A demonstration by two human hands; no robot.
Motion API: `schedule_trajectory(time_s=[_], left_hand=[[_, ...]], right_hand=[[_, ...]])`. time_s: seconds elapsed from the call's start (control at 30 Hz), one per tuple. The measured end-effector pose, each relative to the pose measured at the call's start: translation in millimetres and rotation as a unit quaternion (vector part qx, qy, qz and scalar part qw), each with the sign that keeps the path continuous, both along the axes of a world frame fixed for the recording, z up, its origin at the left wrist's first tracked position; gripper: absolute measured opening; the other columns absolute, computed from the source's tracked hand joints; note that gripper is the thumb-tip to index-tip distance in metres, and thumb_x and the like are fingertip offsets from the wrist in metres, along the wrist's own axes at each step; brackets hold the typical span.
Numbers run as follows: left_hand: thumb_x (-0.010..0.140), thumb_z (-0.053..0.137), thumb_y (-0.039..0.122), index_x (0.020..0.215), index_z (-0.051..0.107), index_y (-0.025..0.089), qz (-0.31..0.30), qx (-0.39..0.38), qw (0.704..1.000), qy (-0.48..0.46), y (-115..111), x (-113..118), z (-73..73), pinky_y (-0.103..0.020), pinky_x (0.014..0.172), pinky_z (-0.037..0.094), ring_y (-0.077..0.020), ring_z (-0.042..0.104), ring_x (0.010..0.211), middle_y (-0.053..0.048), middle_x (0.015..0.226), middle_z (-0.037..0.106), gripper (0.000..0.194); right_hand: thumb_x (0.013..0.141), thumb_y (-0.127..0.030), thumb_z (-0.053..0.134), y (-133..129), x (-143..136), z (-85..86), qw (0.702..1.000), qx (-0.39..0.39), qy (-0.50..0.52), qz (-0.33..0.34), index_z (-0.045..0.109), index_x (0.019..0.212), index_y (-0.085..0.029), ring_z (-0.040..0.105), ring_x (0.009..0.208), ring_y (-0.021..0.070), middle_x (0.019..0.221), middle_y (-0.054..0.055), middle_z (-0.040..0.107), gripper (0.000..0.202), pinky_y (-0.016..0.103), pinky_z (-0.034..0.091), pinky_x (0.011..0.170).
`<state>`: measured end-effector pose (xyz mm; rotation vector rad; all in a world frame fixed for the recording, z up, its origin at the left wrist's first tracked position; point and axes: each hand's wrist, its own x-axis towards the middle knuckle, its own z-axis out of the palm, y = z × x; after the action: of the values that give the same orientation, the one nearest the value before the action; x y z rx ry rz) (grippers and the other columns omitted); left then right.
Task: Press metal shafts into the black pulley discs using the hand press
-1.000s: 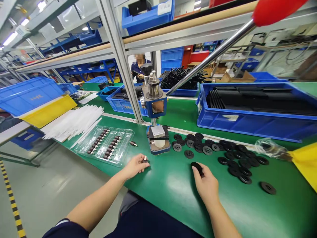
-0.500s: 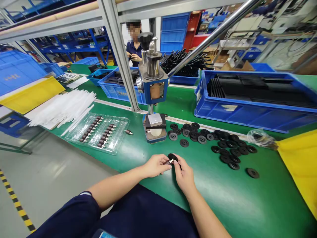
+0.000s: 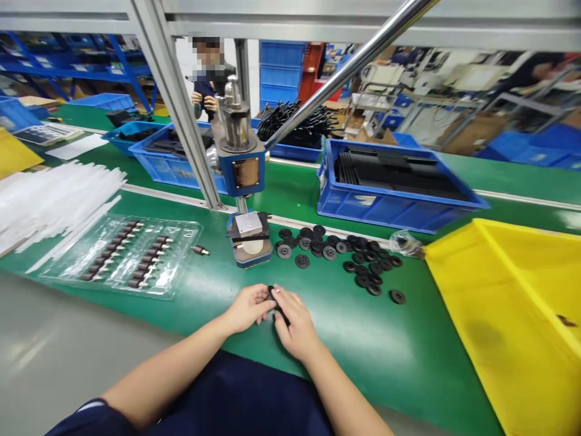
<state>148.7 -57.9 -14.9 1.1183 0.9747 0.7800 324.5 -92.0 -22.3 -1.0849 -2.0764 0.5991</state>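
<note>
My left hand (image 3: 247, 310) and my right hand (image 3: 297, 324) meet above the green bench, fingers closed. Between them is a black plastic disc (image 3: 271, 293), mostly covered by the fingers; my right hand grips it. The small brown part with a white shaft, seen in my left fingers a moment earlier, is now hidden between the hands. Just beyond stands a blue hand press (image 3: 245, 172) with a metal block (image 3: 249, 224) at its base. A clear plastic tray (image 3: 170, 275) at left holds rows of brown parts (image 3: 152, 254). One more brown part (image 3: 200, 249) lies beside it.
Several loose black discs (image 3: 329, 252) lie right of the press. Behind them is a blue crate (image 3: 376, 209) of black plates; a yellow bin (image 3: 490, 303) stands at right. White strips (image 3: 59, 194) are piled at left. A metal post (image 3: 175, 103) rises beside the press. Another person works behind.
My view has swung to the right. The hands have closed together over the disc, and the white shaft that showed between them is now out of sight.
</note>
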Motion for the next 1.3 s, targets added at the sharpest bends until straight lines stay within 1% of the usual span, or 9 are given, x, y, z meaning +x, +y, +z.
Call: schedule_trajectory(time_s=[0.1,0.2,0.3,0.37,0.53,0.73,0.93,1.17,1.3], left_hand=[[0.08,0.07,0.038,0.098,0.055,0.015,0.009,0.009,1.0,-0.018,0,0,-2.7,-0.019,0.042,0.045,-0.008,0.053,0.052,0.004,0.066,0.053,0.033],[0.08,0.07,0.035,0.095,0.052,0.016,0.016,0.006,0.999,-0.037,0,-1,-5.2,-0.022,0.048,0.049,-0.0094,0.057,0.058,0.001,0.075,0.059,0.03],[0.079,0.071,0.033,0.093,0.05,0.016,0.023,0.006,0.998,-0.05,0,-1,-6.8,-0.023,0.051,0.05,-0.0104,0.06,0.063,-0.004,0.088,0.064,0.031],[0.078,0.072,0.033,0.095,0.051,0.015,0.025,0.004,0.998,-0.053,-1,-1,-6.6,-0.023,0.052,0.05,-0.0112,0.061,0.065,-0.005,0.09,0.065,0.032],[0.076,0.072,0.038,0.093,0.057,0.012,0.03,-0.004,0.998,-0.057,1,-1,-2.9,-0.025,0.053,0.051,-0.0113,0.06,0.064,-0.006,0.088,0.064,0.035],[0.074,0.074,0.039,0.092,0.057,0.012,0.045,-0.007,0.996,-0.071,2,0,-1.1,-0.024,0.052,0.05,-0.0122,0.06,0.063,-0.002,0.074,0.06,0.037],[0.075,0.075,0.033,0.092,0.056,0.012,0.042,0.005,0.997,-0.063,-1,1,2.5,-0.025,0.056,0.051,-0.013,0.062,0.067,-0.001,0.075,0.061,0.033],[0.075,0.074,0.033,0.093,0.055,0.013,0.044,0.002,0.997,-0.06,-1,1,2.6,-0.025,0.056,0.052,-0.0131,0.062,0.066,-0.001,0.073,0.061,0.033],[0.073,0.077,0.032,0.094,0.055,0.013,0.057,-0.008,0.997,-0.06,-1,2,2.4,-0.025,0.055,0.052,-0.0128,0.062,0.065,-0.001,0.072,0.061,0.036]], right_hand=[[0.091,-0.024,0.046,-1,6,2.9,0.998,0.012,-0.048,-0.03,0.033,0.147,-0.023,0.036,0.138,0.0219,0.15,0.008,0.037,0.058,0.045,0.033,0.112],[0.093,-0.03,0.047,15,31,3.1,0.979,0.059,-0.115,-0.154,0.038,0.144,-0.021,0.033,0.138,0.0239,0.148,0.01,0.04,0.052,0.047,0.031,0.111],[0.095,-0.036,0.043,42,71,0.2,0.913,0.1,-0.216,-0.332,0.044,0.139,-0.013,0.03,0.138,0.0308,0.147,0.015,0.04,0.049,0.054,0.028,0.107],[0.095,-0.038,0.043,57,93,-3.8,0.882,0.104,-0.251,-0.386,0.046,0.136,-0.005,0.028,0.138,0.0373,0.146,0.022,0.038,0.052,0.06,0.025,0.105],[0.096,-0.032,0.042,60,94,-17.4,0.908,0.111,-0.23,-0.332,0.059,0.119,-0.009,0.046,0.122,0.0327,0.13,0.017,0.056,0.037,0.059,0.021,0.107],[0.095,-0.033,0.047,34,55,-24.3,0.954,0.116,-0.168,-0.219,0.064,0.11,-0.017,0.054,0.101,0.0216,0.112,0.009,0.062,0.028,0.037,0.044,0.09],[0.092,-0.041,0.055,31,51,-23.8,0.958,0.105,-0.139,-0.229,0.063,0.108,-0.017,0.054,0.099,0.0223,0.107,0.01,0.06,0.03,0.038,0.045,0.088],[0.085,-0.058,0.06,44,30,-21.0,0.958,0.054,-0.153,-0.235,0.055,0.125,-0.015,0.052,0.104,0.0256,0.112,0.012,0.058,0.059,0.04,0.043,0.088],[0.085,-0.055,0.06,51,17,-20.6,0.954,0.028,-0.175,-0.244,0.06,0.118,-0.016,0.052,0.101,0.0254,0.108,0.01,0.059,0.051,0.039,0.041,0.085]])
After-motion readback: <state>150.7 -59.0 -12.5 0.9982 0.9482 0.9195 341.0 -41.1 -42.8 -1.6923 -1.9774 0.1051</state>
